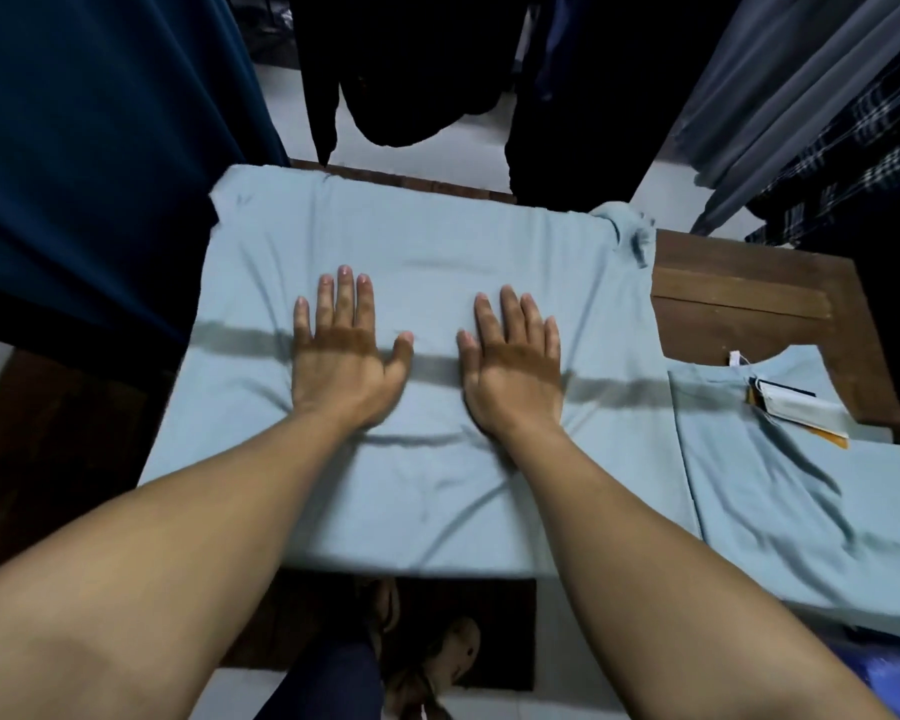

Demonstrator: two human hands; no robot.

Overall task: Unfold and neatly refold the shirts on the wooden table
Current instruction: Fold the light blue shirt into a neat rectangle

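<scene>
A light blue shirt (427, 241) lies spread flat over most of the wooden table (749, 288), with a bunched sleeve at its far right corner. My left hand (341, 356) and my right hand (513, 366) both press flat on the middle of it, fingers straight and spread, a palm's width apart. A second light blue shirt (791, 501) lies folded at the right, its neckline toward the far side, with paper tags (796, 407) at the collar.
Dark garments hang close around the table: a navy one (84, 148) on the left, black ones (422, 65) behind, grey and plaid ones (827, 122) at the right. The pale floor shows beyond the table's far edge.
</scene>
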